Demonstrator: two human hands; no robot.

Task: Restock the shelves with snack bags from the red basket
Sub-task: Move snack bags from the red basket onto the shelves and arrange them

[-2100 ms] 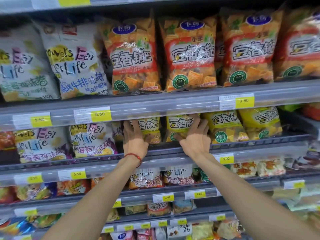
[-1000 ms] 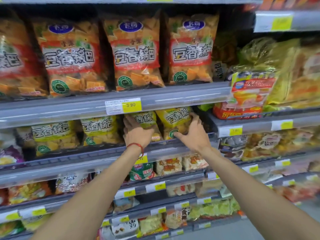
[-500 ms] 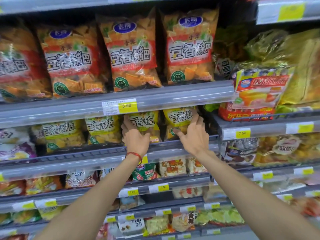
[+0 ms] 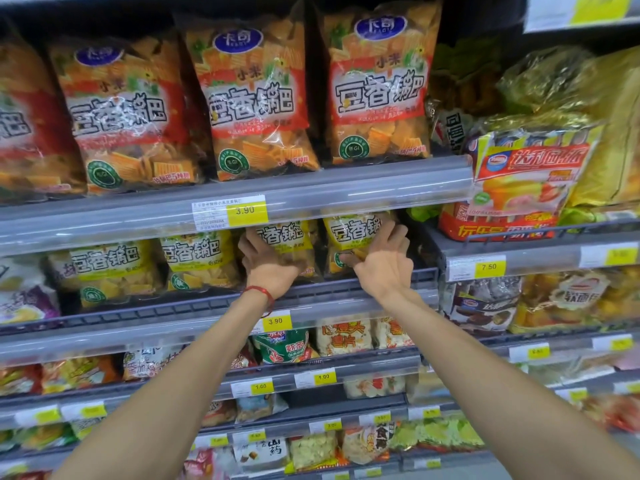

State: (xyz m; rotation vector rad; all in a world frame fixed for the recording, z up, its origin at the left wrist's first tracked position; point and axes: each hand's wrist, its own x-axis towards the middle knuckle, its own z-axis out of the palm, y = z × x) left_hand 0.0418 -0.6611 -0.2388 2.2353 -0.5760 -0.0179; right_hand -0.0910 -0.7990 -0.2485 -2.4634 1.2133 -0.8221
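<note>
Several yellow snack bags stand in a row on the second shelf (image 4: 194, 308). My left hand (image 4: 268, 268), with a red string on its wrist, lies flat with spread fingers against the left edge of one yellow bag (image 4: 287, 237). My right hand (image 4: 382, 263) is on the rightmost yellow bag (image 4: 349, 233), thumb across its front and fingers round its right side. Both arms reach up from below. The red basket is not in view.
Large orange-red bags (image 4: 256, 98) fill the shelf above, behind a grey price rail (image 4: 311, 199). A second shelving unit (image 4: 519, 261) begins at the right, holding a boxed cake pack (image 4: 519, 181) and gold-wrapped packs. Lower shelves carry small mixed snack bags (image 4: 343, 336).
My hands have moved right along the second shelf, from yellow bags further left to the last two in the row. Over the last half second they stay on those two bags.
</note>
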